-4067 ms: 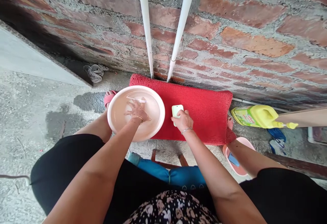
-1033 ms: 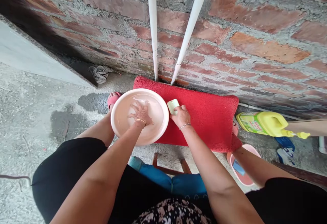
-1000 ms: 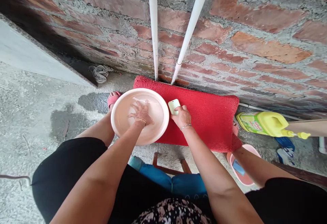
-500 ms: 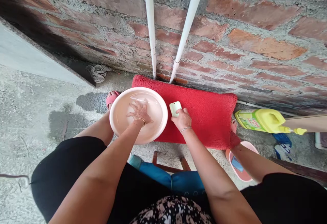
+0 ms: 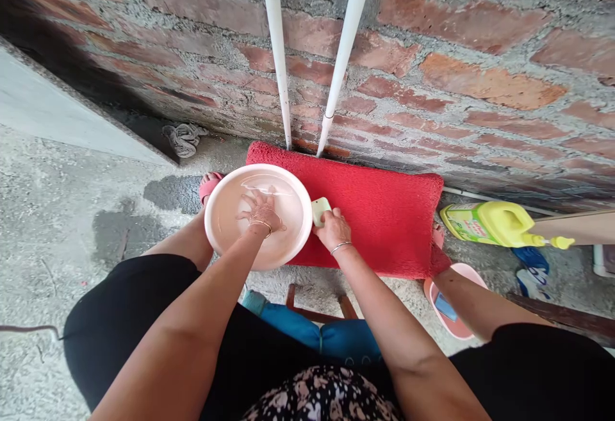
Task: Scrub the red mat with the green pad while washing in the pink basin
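Observation:
A pale pink basin (image 5: pixel 209 229) holding water stands at the left end of a red fleecy mat or cushion (image 5: pixel 379 216). My left hand (image 5: pixel 262 211) is inside the basin with its fingers spread, apparently under the water and holding nothing. Just right of the basin rim, my right hand (image 5: pixel 334 229) grips a small pale green block (image 5: pixel 319 209) with rounded corners and a small hole near one end. The block is tilted, close to or touching the rim. Its underside is hidden, so its exact kind cannot be told.
A yellow detergent jug (image 5: pixel 494 223) lies at the right. By my right leg is a pink tub (image 5: pixel 462 328) with a blue item (image 5: pixel 446 307) inside. Two white pipes (image 5: pixel 340 68) run down the brick wall (image 5: pixel 446 81). A grey rag (image 5: pixel 183 140) lies back left.
My right hand has moved a little left with the pale green block, bringing it to the basin rim and tilting it. The left hand stays spread in the basin. The view has shifted slightly.

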Demonstrator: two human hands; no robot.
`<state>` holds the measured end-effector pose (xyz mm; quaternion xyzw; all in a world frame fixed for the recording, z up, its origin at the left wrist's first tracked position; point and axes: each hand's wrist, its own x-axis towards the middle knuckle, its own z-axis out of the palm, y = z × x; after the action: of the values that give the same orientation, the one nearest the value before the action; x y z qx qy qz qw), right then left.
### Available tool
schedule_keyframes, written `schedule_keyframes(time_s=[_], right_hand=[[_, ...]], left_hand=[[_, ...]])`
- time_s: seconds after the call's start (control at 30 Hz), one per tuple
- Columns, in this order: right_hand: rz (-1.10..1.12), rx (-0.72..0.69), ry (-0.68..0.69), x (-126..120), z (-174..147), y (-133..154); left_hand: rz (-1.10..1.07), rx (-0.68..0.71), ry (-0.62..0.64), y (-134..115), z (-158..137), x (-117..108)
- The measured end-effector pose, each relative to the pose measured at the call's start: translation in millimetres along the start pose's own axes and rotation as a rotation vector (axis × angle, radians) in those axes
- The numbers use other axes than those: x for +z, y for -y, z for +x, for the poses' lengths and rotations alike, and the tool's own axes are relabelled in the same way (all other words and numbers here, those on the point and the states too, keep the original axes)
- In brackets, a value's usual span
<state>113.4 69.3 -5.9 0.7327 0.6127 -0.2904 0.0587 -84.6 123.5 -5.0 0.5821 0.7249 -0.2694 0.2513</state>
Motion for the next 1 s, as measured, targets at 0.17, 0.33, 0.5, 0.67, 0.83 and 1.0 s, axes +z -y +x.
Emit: schedule_keyframes(time_s=[0.17, 0.33, 0.5, 0.67, 0.83, 1.0], right_hand=[[0.026, 0.252, -0.163, -21, -8, -62], [0.148, 0.185, -0.277, -17, -5, -46], [0.114, -0.098, -0.126, 2, 17, 10], [0.105, -0.058, -0.127, -8, 26, -31], [0.149, 0.207, -0.301, -34, 13, -143], [0.174, 0.513, -0.427, -65, -15, -229]], left_hand=[[-0.034, 0.028, -0.013, 0, -5, -3], [-0.02, 0.005, 0.001, 0, -3, -2], [-0.018, -0.002, -0.007, 1, -1, -1], [-0.02, 0.007, -0.006, 1, -1, -2], [-0.02, 0.023, -0.019, 1, -2, -2], [-0.009, 0.015, -0.049, 2, 0, 2]])
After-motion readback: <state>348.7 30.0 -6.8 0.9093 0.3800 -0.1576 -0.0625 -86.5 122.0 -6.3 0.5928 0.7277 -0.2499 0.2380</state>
